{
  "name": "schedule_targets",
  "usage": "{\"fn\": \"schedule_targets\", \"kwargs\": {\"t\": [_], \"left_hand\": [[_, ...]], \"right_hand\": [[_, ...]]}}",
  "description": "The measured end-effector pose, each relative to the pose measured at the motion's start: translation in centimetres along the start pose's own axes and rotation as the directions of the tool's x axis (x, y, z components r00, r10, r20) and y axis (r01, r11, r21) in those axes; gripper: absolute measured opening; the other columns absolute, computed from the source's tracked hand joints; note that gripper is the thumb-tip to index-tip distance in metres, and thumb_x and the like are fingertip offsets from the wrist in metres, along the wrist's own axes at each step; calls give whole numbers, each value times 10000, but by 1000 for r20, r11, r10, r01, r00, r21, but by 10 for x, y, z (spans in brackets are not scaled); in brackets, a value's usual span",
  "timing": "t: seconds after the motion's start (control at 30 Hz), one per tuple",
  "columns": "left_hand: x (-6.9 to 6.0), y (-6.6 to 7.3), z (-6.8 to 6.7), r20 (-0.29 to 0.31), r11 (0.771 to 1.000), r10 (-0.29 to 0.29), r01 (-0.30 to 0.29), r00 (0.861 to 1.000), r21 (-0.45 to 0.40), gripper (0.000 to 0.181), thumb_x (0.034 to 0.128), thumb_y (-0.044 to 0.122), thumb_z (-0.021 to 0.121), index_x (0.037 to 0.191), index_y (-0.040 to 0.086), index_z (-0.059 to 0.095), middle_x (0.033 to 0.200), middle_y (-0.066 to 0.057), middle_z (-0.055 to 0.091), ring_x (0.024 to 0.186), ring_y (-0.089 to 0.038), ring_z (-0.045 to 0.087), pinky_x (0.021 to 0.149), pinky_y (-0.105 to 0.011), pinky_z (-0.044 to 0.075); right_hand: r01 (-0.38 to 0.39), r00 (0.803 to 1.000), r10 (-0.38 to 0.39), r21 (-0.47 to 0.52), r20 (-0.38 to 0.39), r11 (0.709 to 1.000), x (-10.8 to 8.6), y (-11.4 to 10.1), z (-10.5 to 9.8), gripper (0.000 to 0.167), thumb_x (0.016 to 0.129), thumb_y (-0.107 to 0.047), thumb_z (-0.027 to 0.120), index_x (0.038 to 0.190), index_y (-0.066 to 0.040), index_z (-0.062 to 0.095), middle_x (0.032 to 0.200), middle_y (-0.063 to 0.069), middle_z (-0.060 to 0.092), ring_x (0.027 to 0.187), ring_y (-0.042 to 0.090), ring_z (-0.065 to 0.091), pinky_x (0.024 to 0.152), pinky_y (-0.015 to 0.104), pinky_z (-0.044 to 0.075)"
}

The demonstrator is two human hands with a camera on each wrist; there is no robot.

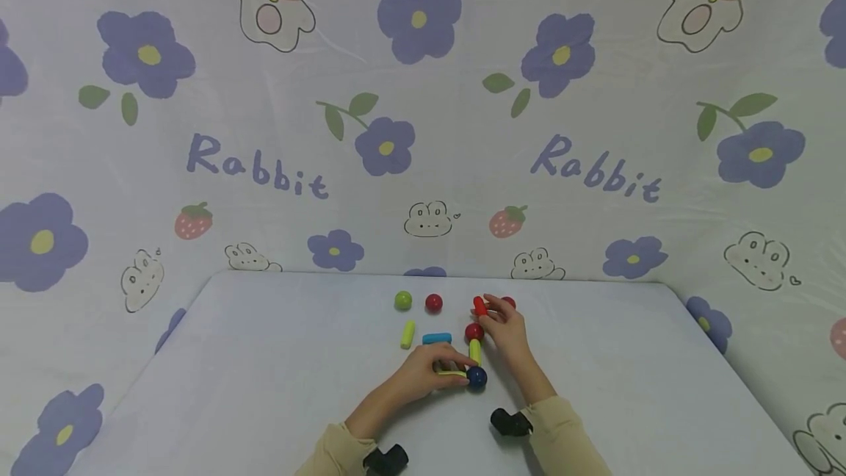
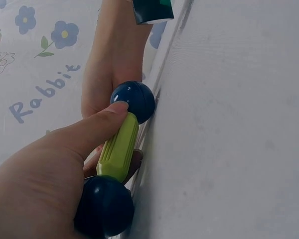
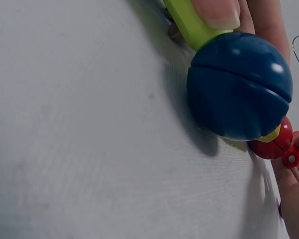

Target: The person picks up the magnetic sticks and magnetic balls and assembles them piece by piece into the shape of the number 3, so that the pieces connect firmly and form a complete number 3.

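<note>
My left hand (image 1: pixel 421 373) pinches a light green ribbed rod (image 2: pixel 118 149) with thumb and fingers. A dark blue ball (image 1: pixel 476 377) sits at the rod's right end; the left wrist view shows another blue ball (image 2: pixel 104 206) at its near end. From the right-end ball a yellow-green rod (image 1: pixel 475 352) runs away to a red ball (image 1: pixel 474 332). Above that red ball, my right hand (image 1: pixel 507 333) holds a short red rod (image 1: pixel 479 305) between thumb and fingers. A silvery dot shows on the end of the red rod (image 3: pixel 292 159) in the right wrist view, close to the red ball.
A green ball (image 1: pixel 403 300) and a red ball (image 1: pixel 433 303) lie toward the back of the white table (image 1: pixel 264 358). Another red ball (image 1: pixel 508 303) is partly hidden behind my right hand. A loose yellow-green rod (image 1: pixel 407 334) and a blue rod (image 1: pixel 437 339) lie beyond my left hand.
</note>
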State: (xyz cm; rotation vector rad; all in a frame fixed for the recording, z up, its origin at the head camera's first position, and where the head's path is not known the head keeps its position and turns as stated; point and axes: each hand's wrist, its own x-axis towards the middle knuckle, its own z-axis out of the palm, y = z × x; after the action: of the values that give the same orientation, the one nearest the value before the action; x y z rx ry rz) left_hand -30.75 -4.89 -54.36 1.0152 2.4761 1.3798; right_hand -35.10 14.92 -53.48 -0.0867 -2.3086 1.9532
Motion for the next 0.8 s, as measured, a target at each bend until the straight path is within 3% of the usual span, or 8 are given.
{"fn": "schedule_targets", "kwargs": {"t": [0.17,0.33,0.63,0.8], "left_hand": [[0,-1,1,-6,1000,-2,2,1000,-3,307,853,264,748,1158,252,719,1030,62,719,868,9,570,800,-167,499],[0,0,1,-12,1000,-3,3,1000,-7,306,850,270,749,1154,257,721,1019,65,716,878,6,575,807,-170,497],[4,-1,1,-19,1000,-5,4,1000,-6,305,849,265,750,1153,256,722,1010,61,715,868,16,571,802,-167,496],[5,-3,2,-21,1000,-16,16,1000,-8,305,853,261,748,1156,265,718,1007,71,711,862,17,573,802,-164,499]], "right_hand": [[-40,999,40,18,-4,999,5,1,0,450,940,-18,583,1383,-11,505,1257,266,611,1099,276,681,908,269,539],[-73,996,72,-12,-43,997,8,-2,1,466,930,-75,622,1384,-58,522,1285,190,567,1160,274,634,965,306,518],[-71,994,68,-33,-85,997,11,-6,2,421,935,-112,635,1337,-18,553,1258,215,575,1109,270,623,881,222,553],[-66,994,60,-69,-87,995,14,-5,3,379,926,-85,641,1296,-21,589,1221,213,620,1060,252,636,877,272,567]]}}
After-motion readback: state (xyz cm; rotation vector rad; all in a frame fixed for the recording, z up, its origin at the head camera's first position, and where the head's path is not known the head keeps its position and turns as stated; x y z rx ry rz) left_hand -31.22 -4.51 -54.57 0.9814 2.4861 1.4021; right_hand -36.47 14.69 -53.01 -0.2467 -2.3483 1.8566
